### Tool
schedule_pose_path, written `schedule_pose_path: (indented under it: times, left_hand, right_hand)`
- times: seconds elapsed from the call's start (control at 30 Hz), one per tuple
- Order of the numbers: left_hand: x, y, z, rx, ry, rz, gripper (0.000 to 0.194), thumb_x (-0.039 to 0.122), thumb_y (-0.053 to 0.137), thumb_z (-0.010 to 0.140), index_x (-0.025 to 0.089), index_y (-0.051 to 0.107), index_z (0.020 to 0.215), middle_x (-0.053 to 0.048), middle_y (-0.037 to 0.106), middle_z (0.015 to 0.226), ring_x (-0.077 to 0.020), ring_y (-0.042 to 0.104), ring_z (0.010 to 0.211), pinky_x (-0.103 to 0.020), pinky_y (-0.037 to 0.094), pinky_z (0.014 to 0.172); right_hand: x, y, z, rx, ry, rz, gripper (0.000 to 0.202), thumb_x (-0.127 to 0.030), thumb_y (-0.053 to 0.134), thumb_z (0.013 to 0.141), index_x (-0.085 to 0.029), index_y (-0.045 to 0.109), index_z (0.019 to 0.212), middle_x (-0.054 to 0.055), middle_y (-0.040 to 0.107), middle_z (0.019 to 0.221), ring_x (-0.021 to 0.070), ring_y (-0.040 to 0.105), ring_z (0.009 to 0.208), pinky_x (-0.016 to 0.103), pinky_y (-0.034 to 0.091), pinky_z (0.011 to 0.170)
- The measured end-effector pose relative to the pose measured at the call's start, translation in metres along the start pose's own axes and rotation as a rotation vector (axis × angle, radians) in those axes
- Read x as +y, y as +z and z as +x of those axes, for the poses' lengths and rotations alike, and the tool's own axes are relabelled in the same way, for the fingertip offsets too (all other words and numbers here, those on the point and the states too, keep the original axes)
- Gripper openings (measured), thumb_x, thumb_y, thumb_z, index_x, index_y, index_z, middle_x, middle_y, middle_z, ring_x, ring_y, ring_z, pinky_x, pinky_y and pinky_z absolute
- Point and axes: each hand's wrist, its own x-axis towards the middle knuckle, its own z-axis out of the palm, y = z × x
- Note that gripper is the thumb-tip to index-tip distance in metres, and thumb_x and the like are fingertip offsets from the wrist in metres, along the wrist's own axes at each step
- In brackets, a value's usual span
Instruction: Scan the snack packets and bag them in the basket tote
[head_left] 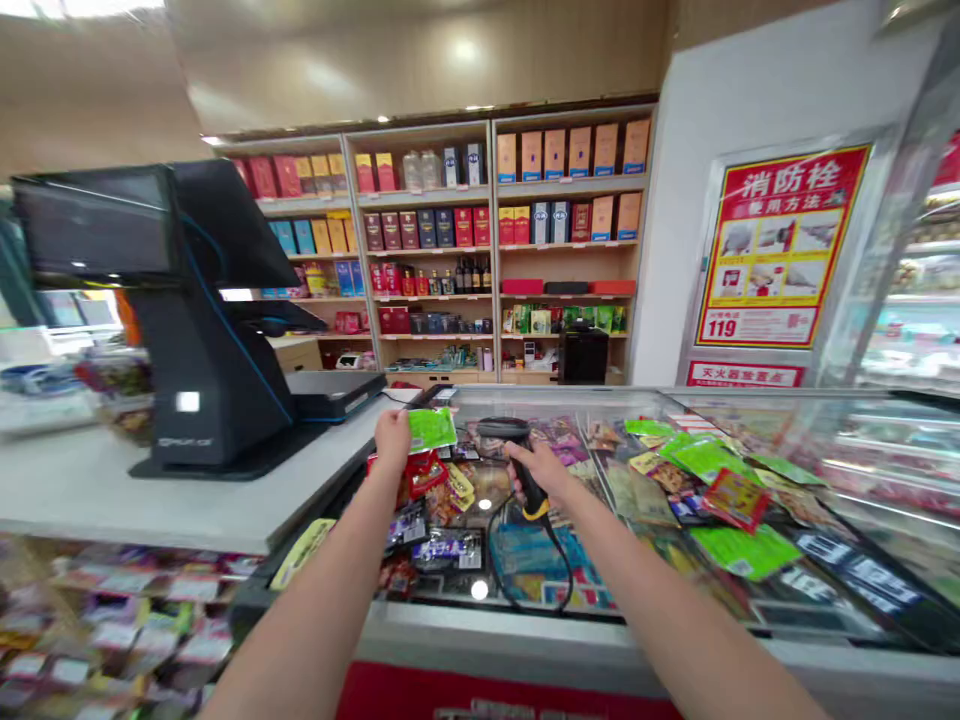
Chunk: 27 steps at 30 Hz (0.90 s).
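The left hand (392,437) holds a small green snack packet (432,429) by its left edge, fingers pinched together on it, so the flat face of the packet is turned toward the barcode scanner (517,455). The right hand (538,470) has its grip wrapped tight around the handle of this scanner, and the dark head of the scanner sits just to the right of the packet, very near but, as far as I can see, not touching. Both are above the glass lid (825,420) of a chest freezer, close to the desk (112,500) where the cash register terminal (187,310) stands.

To do this step well, I think the packet should be kept flat and stretched, because the foil is thin, shiny and wrinkles easily, and a bent code reads badly. The fingers should stay on the edge and not cover the printed code. The scanner head should face the packet straight, with a small gap, and be a little tilted so the glossy film gives no glare.

The scanner is hard black plastic with a yellow ring low on the handle and a black cable (559,570) hanging in a loop. More flat packets (739,500), green and red, lie loose on the smooth glass.
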Motion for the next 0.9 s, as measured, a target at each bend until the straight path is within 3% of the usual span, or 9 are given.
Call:
schedule_pose_path:
  times: [0.17, 0.3, 0.43, 0.53, 0.6, 0.67, 0.77, 0.9]
  left_hand:
    - [-0.03, -0.029, 0.006, -0.06, 0.003, 0.085, 0.021, 0.024, 0.045, 0.079, 0.015, 0.061, 0.089, -0.011, 0.067, 0.091, -0.0244, 0.062, 0.088, -0.033, 0.046, 0.076]
    - [-0.029, -0.033, -0.005, -0.068, 0.004, 0.124, 0.023, 0.022, 0.048, 0.08, 0.016, 0.059, 0.1, -0.012, 0.066, 0.104, -0.0257, 0.06, 0.101, -0.037, 0.043, 0.088]
    - [-0.01, -0.034, -0.021, 0.159, 0.091, 0.164, 0.032, 0.025, 0.049, 0.082, 0.017, 0.052, 0.113, -0.016, 0.054, 0.125, -0.0302, 0.045, 0.122, -0.053, 0.033, 0.098]
    - [0.007, -0.026, -0.028, 0.277, 0.226, 0.069, 0.034, 0.024, 0.048, 0.082, 0.016, 0.05, 0.115, -0.016, 0.049, 0.129, -0.0288, 0.041, 0.125, -0.053, 0.029, 0.102]
    - [0.02, -0.009, -0.036, 0.242, 0.284, -0.026, 0.032, 0.023, 0.049, 0.08, 0.015, 0.052, 0.111, -0.015, 0.054, 0.121, -0.0266, 0.047, 0.119, -0.046, 0.034, 0.101]
    - [0.034, 0.017, -0.05, 0.113, 0.309, -0.114, 0.029, 0.022, 0.05, 0.079, 0.014, 0.055, 0.106, -0.013, 0.059, 0.111, -0.0233, 0.055, 0.107, -0.037, 0.041, 0.094]
    - [0.061, 0.067, -0.091, -0.2, 0.329, -0.119, 0.022, 0.021, 0.05, 0.08, 0.015, 0.06, 0.099, -0.01, 0.065, 0.098, -0.0196, 0.061, 0.093, -0.031, 0.045, 0.086]
    - [0.105, 0.129, -0.159, -0.606, 0.408, 0.071, 0.017, 0.026, 0.053, 0.08, 0.018, 0.066, 0.088, -0.009, 0.068, 0.097, -0.0216, 0.06, 0.098, -0.034, 0.042, 0.088]
  right_hand:
    - [0.01, 0.019, 0.003, -0.021, 0.001, -0.045, 0.041, -0.052, 0.066, 0.068, -0.019, 0.044, 0.081, -0.006, 0.053, 0.049, 0.009, 0.047, 0.037, 0.019, 0.039, 0.034]
    - [0.011, 0.018, 0.003, 0.018, 0.015, -0.055, 0.037, -0.049, 0.065, 0.071, -0.019, 0.045, 0.082, -0.006, 0.053, 0.05, 0.0089, 0.047, 0.036, 0.019, 0.039, 0.034]
    - [0.009, 0.006, 0.001, 0.057, 0.016, -0.027, 0.034, -0.046, 0.063, 0.073, -0.019, 0.044, 0.081, -0.007, 0.053, 0.05, 0.0085, 0.046, 0.036, 0.019, 0.04, 0.034]
    - [0.008, -0.01, -0.002, 0.121, 0.021, -0.023, 0.032, -0.046, 0.061, 0.076, -0.019, 0.044, 0.078, -0.006, 0.053, 0.05, 0.0088, 0.046, 0.036, 0.02, 0.04, 0.034]
    - [0.007, -0.024, -0.004, 0.169, 0.016, -0.017, 0.032, -0.045, 0.061, 0.076, -0.019, 0.045, 0.076, -0.005, 0.053, 0.05, 0.0092, 0.047, 0.036, 0.02, 0.04, 0.033]
    - [0.006, -0.04, -0.008, 0.214, -0.012, -0.002, 0.032, -0.046, 0.062, 0.076, -0.019, 0.045, 0.075, -0.005, 0.052, 0.05, 0.0096, 0.047, 0.036, 0.021, 0.041, 0.034]
    - [0.003, -0.069, -0.018, 0.281, -0.058, 0.028, 0.03, -0.045, 0.062, 0.076, -0.019, 0.047, 0.079, -0.006, 0.052, 0.049, 0.01, 0.048, 0.036, 0.021, 0.042, 0.033]
    - [-0.005, -0.109, -0.034, 0.374, -0.094, 0.029, 0.031, -0.047, 0.062, 0.076, -0.019, 0.048, 0.074, -0.005, 0.052, 0.049, 0.0094, 0.046, 0.035, 0.021, 0.042, 0.033]
